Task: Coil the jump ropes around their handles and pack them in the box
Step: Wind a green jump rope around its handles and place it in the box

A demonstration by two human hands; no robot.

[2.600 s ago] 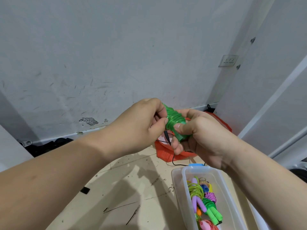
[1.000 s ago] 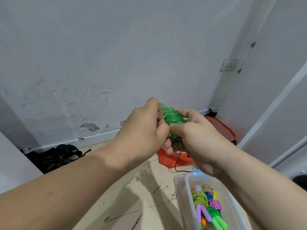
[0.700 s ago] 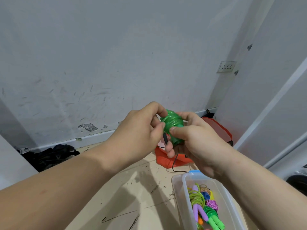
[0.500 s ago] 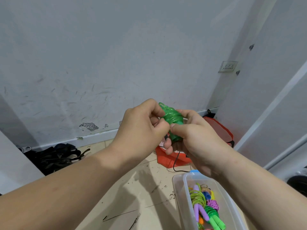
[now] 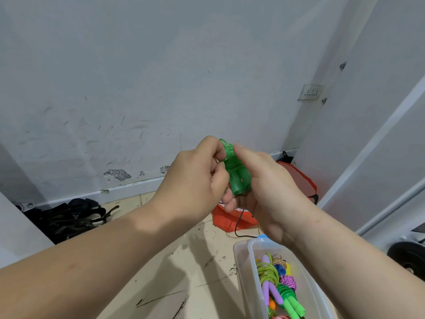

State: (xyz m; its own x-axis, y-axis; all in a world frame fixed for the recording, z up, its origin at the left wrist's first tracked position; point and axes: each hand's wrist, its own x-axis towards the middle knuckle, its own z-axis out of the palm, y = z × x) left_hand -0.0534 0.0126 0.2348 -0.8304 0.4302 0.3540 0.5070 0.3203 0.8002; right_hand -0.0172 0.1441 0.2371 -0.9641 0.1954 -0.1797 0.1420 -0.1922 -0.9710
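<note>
A green jump rope (image 5: 235, 172), its cord wound round the two handles, is held upright in front of me at chest height. My left hand (image 5: 195, 180) pinches it near the top from the left. My right hand (image 5: 264, 187) wraps round it from the right and behind, fingertips curling under its lower end. A clear plastic box (image 5: 243, 272) sits on the floor at the lower right, holding several coiled ropes in lime, purple, pink and green.
A red bag (image 5: 299, 178) with a black cable lies on the floor behind my hands. A heap of black straps (image 5: 69, 217) sits at the left by the wall. A dark round weight (image 5: 409, 256) is at the right edge.
The green bundle has turned so its handles point more upright and show side by side. My right thumb has shifted up to the top of the bundle. Both hands stay on it.
</note>
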